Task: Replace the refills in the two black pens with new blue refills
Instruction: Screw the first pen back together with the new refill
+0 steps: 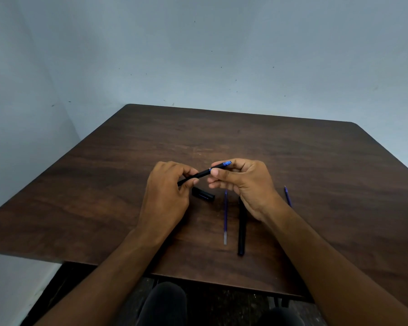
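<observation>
Here both hands, left hand (pixel 165 194) and right hand (pixel 243 182), pinch one black pen (pixel 199 175) above the table (pixel 104 184).

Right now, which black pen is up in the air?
The black pen held by both hands, left hand and right hand. The other black pen lies on the table.
</observation>
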A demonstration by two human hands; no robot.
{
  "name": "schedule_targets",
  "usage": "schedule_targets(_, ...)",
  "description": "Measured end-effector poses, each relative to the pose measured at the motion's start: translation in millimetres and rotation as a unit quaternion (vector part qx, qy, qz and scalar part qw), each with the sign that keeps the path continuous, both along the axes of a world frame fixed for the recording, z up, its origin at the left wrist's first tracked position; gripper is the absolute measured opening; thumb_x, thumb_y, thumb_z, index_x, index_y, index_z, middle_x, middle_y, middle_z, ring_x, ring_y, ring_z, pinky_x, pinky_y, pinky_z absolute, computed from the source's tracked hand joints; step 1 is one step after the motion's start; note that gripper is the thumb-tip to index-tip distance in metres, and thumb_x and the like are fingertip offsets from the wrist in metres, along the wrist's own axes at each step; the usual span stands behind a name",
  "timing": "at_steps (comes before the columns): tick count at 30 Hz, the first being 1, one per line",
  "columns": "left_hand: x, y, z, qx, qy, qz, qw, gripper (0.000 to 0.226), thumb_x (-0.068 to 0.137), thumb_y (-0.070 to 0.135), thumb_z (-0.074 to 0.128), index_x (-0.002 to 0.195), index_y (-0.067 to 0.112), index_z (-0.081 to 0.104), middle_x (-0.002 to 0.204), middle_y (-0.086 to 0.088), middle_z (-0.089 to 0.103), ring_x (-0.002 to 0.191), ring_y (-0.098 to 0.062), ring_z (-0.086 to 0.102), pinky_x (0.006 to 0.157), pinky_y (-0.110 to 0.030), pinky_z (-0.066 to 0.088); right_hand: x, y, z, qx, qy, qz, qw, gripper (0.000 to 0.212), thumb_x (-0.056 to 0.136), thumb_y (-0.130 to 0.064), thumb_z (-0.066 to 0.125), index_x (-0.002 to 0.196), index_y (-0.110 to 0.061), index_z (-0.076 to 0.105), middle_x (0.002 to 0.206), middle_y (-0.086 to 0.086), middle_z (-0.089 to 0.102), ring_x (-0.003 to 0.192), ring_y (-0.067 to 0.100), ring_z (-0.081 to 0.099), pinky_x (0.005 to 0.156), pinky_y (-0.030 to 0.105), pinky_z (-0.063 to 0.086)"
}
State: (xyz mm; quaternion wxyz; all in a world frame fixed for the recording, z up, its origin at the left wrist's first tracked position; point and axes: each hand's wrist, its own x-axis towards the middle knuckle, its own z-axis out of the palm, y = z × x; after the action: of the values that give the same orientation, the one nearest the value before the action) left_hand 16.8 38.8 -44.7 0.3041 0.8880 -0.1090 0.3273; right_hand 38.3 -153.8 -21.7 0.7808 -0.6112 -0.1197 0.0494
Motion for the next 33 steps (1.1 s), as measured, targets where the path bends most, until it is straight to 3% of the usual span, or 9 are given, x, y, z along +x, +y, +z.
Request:
schedule_targets(10, -0.8, -0.8, 1.0, 0.014, 0.009, 0.007, 1.000, 0.015, 0.081, 0.027, 0.075, 0.095, 0.025, 0.069, 0.091, 0.013, 0.064, 0.090, 0.002, 0.045, 0.078, -0.010, 0.034, 1.5, 2.2, -0.8, -0.108, -0.048, -0.061, 0.991, 0.024, 0.079, -0.021, 0.084, 0.090, -0.002, 0.073, 0.077, 0.015, 0.076, 0.066, 0.028, 0.074, 0.058, 0.031, 0.061)
schedule_targets(13, -0.6, -0.6, 0.8, 0.014, 0.013, 0.013, 1.000, 0.015, 0.081, 0.028, 0.073, 0.096, 0.026, 0.069, 0.092, 0.013, 0.063, 0.090, 0.002, 0.044, 0.077, -0.010, 0.033, 0.9, 0.9, 0.4, -0.118, -0.048, -0.051, 0.991, 0.043, 0.075, -0.030, 0.086, 0.110, -0.011, 0.070, 0.081, 0.013, 0.077, 0.069, 0.028, 0.075, 0.064, 0.034, 0.063)
schedule_targets(15, -0.3, -0.4, 1.1, 0.014, 0.013, 0.020, 1.000, 0.016, 0.081, 0.028, 0.073, 0.096, 0.027, 0.069, 0.091, 0.014, 0.063, 0.089, 0.003, 0.043, 0.076, -0.010, 0.032, 1.1, -1.2, 1.5, -0.072, -0.042, -0.041, 0.996, 0.055, 0.073, -0.026, 0.087, 0.121, -0.012, 0.065, 0.090, 0.016, 0.077, 0.075, 0.032, 0.075, 0.071, 0.044, 0.063)
schedule_targets(18, 0.4, -0.1, 2.0, 0.014, 0.007, 0.020, 1.000, 0.015, 0.080, 0.026, 0.074, 0.095, 0.026, 0.070, 0.090, 0.014, 0.063, 0.088, 0.003, 0.041, 0.076, -0.010, 0.032, 1.3, -4.5, 2.6, -0.027, -0.054, -0.044, 0.997, 0.038, 0.078, -0.013, 0.081, 0.113, -0.006, 0.070, 0.097, 0.019, 0.076, 0.080, 0.036, 0.074, 0.075, 0.051, 0.062)
schedule_targets(21, 0.3, 0.1, 1.7, 0.019, 0.014, 0.026, 0.999, 0.016, 0.081, 0.026, 0.075, 0.096, 0.027, 0.069, 0.091, 0.017, 0.060, 0.089, 0.004, 0.040, 0.076, -0.010, 0.032, 0.6, -6.1, 2.3, -0.050, -0.063, -0.056, 0.995, 0.017, 0.085, -0.005, 0.076, 0.101, 0.000, 0.074, 0.089, 0.020, 0.076, 0.076, 0.032, 0.074, 0.067, 0.038, 0.063)
schedule_targets(25, -1.0, 0.5, 1.2, 0.016, 0.012, 0.025, 0.999, 0.017, 0.081, 0.026, 0.075, 0.096, 0.028, 0.069, 0.092, 0.017, 0.060, 0.090, 0.004, 0.041, 0.076, -0.011, 0.032, -0.7, -3.3, 3.6, -0.116, -0.081, -0.094, 0.985, 0.017, 0.083, -0.019, 0.079, 0.091, -0.004, 0.076, 0.072, 0.013, 0.075, 0.059, 0.024, 0.070, 0.055, 0.029, 0.060)
schedule_targets(30, -2.0, -0.5, 2.2, 0.022, 0.018, 0.028, 0.999, 0.016, 0.081, 0.028, 0.073, 0.097, 0.028, 0.069, 0.092, 0.020, 0.057, 0.090, 0.007, 0.038, 0.076, -0.011, 0.032, -2.1, -1.2, 5.6, -0.178, -0.101, -0.129, 0.970, 0.035, 0.078, -0.042, 0.077, 0.078, -0.007, 0.072, 0.066, 0.010, 0.072, 0.053, 0.022, 0.065, 0.047, 0.026, 0.053)
schedule_targets(33, -2.5, -0.9, 2.5, 0.017, 0.023, 0.035, 0.999, 0.017, 0.082, 0.027, 0.074, 0.098, 0.026, 0.069, 0.094, 0.016, 0.061, 0.091, 0.006, 0.039, 0.076, -0.011, 0.032, -4.0, -2.5, 7.4, -0.182, -0.098, -0.123, 0.971, 0.035, 0.075, -0.044, 0.082, 0.090, -0.013, 0.074, 0.070, 0.010, 0.074, 0.054, 0.021, 0.065, 0.051, 0.030, 0.055)
